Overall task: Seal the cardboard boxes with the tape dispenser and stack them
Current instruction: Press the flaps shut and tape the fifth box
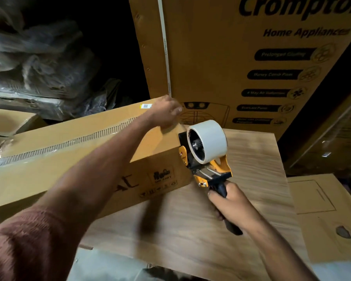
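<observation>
Your left hand (166, 114) is lying with relaxed fingers on the far right end of the long cardboard box (69, 151), which is resting across the wood-grain table (221, 230) with clear tape already running along its top seam. Just beside that end, your right hand (231, 201) is gripping the black handle of the tape dispenser (206, 153), whose head is touching the box's end face.

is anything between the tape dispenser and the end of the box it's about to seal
Nothing visible. The tape dispenser, gripped by the right hand, sits right at the near end corner of the cardboard box. The left hand rests on the box's top beyond it, not between them.
</observation>
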A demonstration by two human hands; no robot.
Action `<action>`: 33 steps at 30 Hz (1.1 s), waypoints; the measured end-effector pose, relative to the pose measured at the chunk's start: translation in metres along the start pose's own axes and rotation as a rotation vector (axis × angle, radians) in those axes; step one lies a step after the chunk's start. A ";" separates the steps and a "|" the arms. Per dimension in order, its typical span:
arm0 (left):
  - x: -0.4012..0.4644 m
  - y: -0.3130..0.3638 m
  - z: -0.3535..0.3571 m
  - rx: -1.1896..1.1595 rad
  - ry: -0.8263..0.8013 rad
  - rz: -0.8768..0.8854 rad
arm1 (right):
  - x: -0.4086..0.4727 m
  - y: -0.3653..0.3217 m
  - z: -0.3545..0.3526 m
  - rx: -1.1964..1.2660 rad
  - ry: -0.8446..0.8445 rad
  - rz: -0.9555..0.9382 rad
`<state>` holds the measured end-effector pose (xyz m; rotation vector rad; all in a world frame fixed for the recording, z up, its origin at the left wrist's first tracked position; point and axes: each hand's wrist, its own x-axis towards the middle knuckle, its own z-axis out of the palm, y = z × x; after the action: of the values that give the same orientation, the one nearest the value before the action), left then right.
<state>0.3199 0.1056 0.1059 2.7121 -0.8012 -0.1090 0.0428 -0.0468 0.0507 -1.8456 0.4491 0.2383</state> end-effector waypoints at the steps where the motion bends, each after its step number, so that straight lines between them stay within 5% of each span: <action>1: -0.015 0.002 -0.005 -0.021 -0.124 0.066 | 0.006 0.000 0.000 0.017 -0.007 0.007; 3: -0.047 0.003 -0.013 -0.052 -0.395 0.090 | 0.016 0.000 -0.002 0.058 -0.035 0.015; 5: -0.072 -0.001 -0.009 0.084 -0.475 0.095 | 0.023 0.000 -0.004 0.103 -0.052 0.021; 11: -0.093 -0.008 0.029 0.334 -0.090 0.157 | 0.025 0.006 0.005 0.122 0.020 -0.025; 22: -0.093 -0.016 0.029 0.345 -0.075 0.197 | 0.028 0.014 0.015 -0.063 0.130 -0.045; 33: -0.092 -0.003 0.036 0.318 0.015 0.115 | 0.031 0.007 0.034 0.268 0.034 0.100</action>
<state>0.2385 0.1482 0.0694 2.9454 -1.0471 0.0711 0.0697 -0.0224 0.0222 -1.5694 0.5694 0.2037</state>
